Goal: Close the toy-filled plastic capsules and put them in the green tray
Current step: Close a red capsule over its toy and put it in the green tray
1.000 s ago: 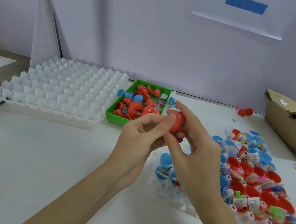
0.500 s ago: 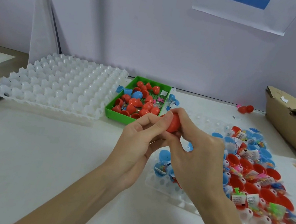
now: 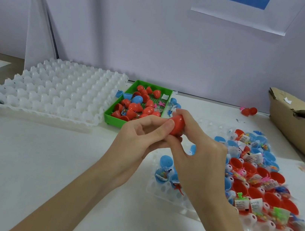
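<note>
Head view, both hands' grips pinch red capsule (image 3: pixel 176 124), green tray (image 3: pixel 115 118) behind, cardboard box (image 3: pixel 292 128) right

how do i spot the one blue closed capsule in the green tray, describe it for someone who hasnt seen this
Find the green tray between the two white cell trays. In its left half, among red capsules, lies the blue capsule. It is the only closed blue one in there.
</note>
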